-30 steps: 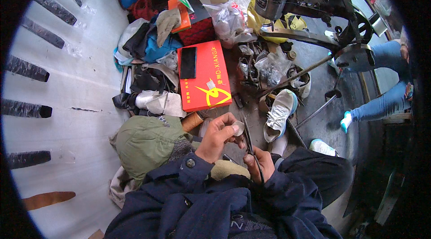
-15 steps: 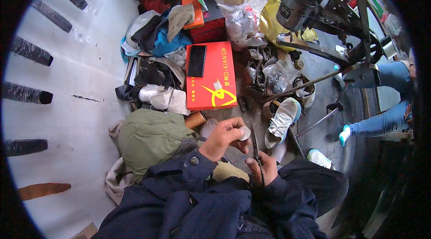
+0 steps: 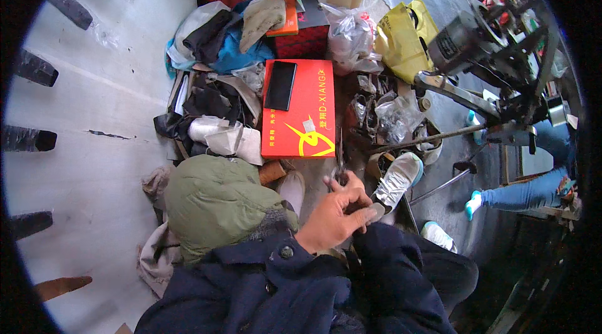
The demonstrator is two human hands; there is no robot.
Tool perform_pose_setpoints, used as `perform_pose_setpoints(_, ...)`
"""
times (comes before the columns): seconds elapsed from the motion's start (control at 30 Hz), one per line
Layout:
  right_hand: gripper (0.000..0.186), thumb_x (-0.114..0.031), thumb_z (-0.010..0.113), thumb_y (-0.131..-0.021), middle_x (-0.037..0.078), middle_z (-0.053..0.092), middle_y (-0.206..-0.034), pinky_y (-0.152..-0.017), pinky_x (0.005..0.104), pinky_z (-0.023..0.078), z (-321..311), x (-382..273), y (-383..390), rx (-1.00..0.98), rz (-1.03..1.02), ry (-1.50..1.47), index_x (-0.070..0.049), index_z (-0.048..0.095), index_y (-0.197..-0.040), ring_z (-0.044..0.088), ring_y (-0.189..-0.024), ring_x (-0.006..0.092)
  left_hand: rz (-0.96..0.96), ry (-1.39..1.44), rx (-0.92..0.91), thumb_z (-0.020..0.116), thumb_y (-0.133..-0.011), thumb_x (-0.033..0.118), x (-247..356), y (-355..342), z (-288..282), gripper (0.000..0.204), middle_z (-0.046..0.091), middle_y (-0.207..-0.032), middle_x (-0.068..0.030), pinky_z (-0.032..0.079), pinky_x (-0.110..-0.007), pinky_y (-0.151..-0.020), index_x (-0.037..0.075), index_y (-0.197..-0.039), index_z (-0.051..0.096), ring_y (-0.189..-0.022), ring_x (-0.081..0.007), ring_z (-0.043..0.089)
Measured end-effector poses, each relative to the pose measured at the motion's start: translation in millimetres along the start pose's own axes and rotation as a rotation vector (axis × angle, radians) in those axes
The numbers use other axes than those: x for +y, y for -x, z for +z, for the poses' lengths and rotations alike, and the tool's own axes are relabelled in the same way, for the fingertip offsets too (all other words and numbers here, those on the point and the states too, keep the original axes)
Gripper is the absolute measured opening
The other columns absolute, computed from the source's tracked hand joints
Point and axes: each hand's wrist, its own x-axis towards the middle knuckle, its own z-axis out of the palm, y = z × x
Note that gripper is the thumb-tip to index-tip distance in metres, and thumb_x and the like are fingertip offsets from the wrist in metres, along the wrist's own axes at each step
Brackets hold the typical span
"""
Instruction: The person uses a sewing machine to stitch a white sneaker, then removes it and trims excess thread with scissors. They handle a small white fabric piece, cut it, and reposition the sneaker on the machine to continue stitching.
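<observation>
In front of my lap, my left hand (image 3: pixel 332 218) is closed in a pinch. A small greyish flat piece (image 3: pixel 377 211) shows at its thumb and fingertips, beside the toe of a white lace-up shoe (image 3: pixel 399 181). My right hand is mostly hidden behind the left, at the end of the dark right sleeve (image 3: pixel 392 255); its grip does not show. Just beyond the fingers a narrow dark metal tool (image 3: pixel 340 169) is partly visible. Near the left hand lie an olive-green padded garment (image 3: pixel 216 199), a pale shoe (image 3: pixel 291 191) and a brown thread spool (image 3: pixel 271 171).
A red box (image 3: pixel 298 136) bearing a black phone (image 3: pixel 280 86) lies ahead. On the right stands a dark hand-cranked machine (image 3: pixel 464 52) with a long arm. Behind it sits a person in jeans (image 3: pixel 520 195). A yellow bag (image 3: pixel 404 36) and cloth scraps (image 3: pixel 210 99) lie farther off.
My left hand has moved right and down, now covering most of the right hand. The long dark tool in my right hand has largely gone from sight. The view has shifted slightly.
</observation>
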Motion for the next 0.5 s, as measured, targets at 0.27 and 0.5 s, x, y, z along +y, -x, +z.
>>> perform_pose_setpoints(0.27, 0.048, -0.024, 0.075, -0.081, 0.020, 0.073, -0.096, -0.083, 0.0390, 0.055, 38.5, -43.2, -101.7, 0.111, -0.213, -0.001, 0.004, 0.064, -0.118, 0.072, -0.091, 0.0322, -0.052, -0.041, 0.073, 0.063, -0.098, 0.013, 9.9, -2.3, -9.7, 0.015, 0.066, -0.079, -0.0019, 0.048, -0.023, -0.066, -0.002, -0.099, 0.066, -0.072, -0.0071, 0.062)
perform_pose_setpoints(0.5, 0.040, -0.015, 0.068, -0.090, 0.016, 0.071, -0.111, -0.082, 0.0343, 0.056, 3.1, -42.1, -44.0, 0.170, -0.152, -0.473, 0.000, 0.060, -0.126, 0.070, -0.097, 0.0236, 0.011, 0.072, 0.155, 0.058, -0.100, 0.011, 9.7, -9.0, -15.7, 0.014, 0.065, -0.083, -0.0061, 0.052, -0.027, -0.070, -0.002, -0.099, 0.062, -0.073, -0.0115, 0.062)
